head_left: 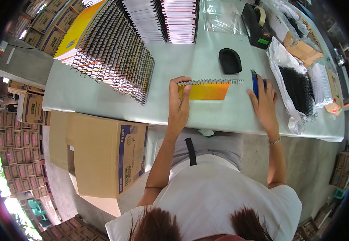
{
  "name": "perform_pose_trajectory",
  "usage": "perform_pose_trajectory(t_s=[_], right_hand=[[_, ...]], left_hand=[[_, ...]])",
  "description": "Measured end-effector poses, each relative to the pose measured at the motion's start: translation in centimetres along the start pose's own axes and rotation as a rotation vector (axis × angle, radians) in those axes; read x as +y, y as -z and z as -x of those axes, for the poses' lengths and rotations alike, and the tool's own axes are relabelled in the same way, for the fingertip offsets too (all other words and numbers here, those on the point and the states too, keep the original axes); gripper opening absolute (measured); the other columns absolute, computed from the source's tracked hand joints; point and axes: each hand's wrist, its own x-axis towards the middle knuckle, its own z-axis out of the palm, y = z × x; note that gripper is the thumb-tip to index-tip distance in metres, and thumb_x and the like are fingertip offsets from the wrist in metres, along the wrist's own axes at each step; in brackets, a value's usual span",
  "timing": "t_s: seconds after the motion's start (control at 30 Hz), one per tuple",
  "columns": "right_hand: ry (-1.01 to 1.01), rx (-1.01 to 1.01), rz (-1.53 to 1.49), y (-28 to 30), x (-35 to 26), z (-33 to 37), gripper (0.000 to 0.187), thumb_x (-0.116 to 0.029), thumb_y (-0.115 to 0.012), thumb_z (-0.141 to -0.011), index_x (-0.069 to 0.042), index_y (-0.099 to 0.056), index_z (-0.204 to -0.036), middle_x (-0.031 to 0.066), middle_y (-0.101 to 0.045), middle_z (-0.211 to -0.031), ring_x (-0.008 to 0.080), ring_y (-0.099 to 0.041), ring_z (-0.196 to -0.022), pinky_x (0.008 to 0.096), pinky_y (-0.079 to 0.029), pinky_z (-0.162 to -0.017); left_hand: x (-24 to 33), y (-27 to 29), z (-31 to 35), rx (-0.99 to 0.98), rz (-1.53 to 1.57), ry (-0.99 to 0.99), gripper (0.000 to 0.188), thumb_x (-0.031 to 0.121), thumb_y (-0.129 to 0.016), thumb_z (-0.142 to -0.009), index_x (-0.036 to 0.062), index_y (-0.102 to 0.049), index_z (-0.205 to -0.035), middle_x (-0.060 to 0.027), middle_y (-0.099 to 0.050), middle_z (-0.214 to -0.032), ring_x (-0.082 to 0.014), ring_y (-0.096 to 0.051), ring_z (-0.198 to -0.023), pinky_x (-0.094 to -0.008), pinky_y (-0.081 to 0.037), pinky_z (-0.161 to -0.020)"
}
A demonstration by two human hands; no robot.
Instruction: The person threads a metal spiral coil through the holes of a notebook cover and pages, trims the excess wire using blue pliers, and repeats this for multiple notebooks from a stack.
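Bare pale-grey tabletop (206, 116) lies between your two hands and along the near edge, where the table ends just in front of your body. To your left, a slanted stack of wire-bound notebooks (114, 56) fills the far left of the surface; a brown cardboard box (106, 156) stands below the table edge on that side. To your right, an open plastic bag of black binding coils (299, 88) crowds the right end. A black rounded object (230, 61) and a black tape dispenser (256, 26) sit farther back.

Your left hand (179, 106) rests flat, fingers extended, on the left end of an orange-yellow notebook with a silver spiral wire (206, 89), which lies near the table's middle with its spiral along the far edge. Your right hand (265, 102) lies open on a blue-handled tool (256, 85), well apart from the notebook.
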Motion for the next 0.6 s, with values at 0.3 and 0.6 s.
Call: perform_pose_trajectory(t_s=[0.3,0.6], right_hand=[[0.089,0.171,-0.667,3.6,-6.9,3.0,0.058,-0.012,-0.071,-0.089,-0.004,-0.048,-0.143,0.0209,-0.050,-0.134,0.0351,-0.050,-0.122,0.0432,-0.043,-0.105],[0.364,0.048,-0.706,2.4,-15.0,5.7,0.065,-0.014,-0.080,-0.078,-0.014,-0.060,-0.140,0.0150,-0.053,-0.127,0.0315,-0.056,-0.109,0.0441,-0.046,-0.096]], left_hand=[[0.2,0.7,0.7,0.117,-0.134,0.022,0.022,0.019,-0.066,-0.102,-0.0029,-0.064,-0.107,-0.0007,-0.058,-0.078,-0.0072,-0.047,-0.069,-0.0229,-0.043,-0.064],[1.6,0.7,1.3,0.081,-0.077,0.112,0.018,0.001,-0.064,-0.098,-0.0047,-0.068,-0.115,-0.0089,-0.075,-0.096,-0.0087,-0.068,-0.088,-0.0263,-0.057,-0.079]])
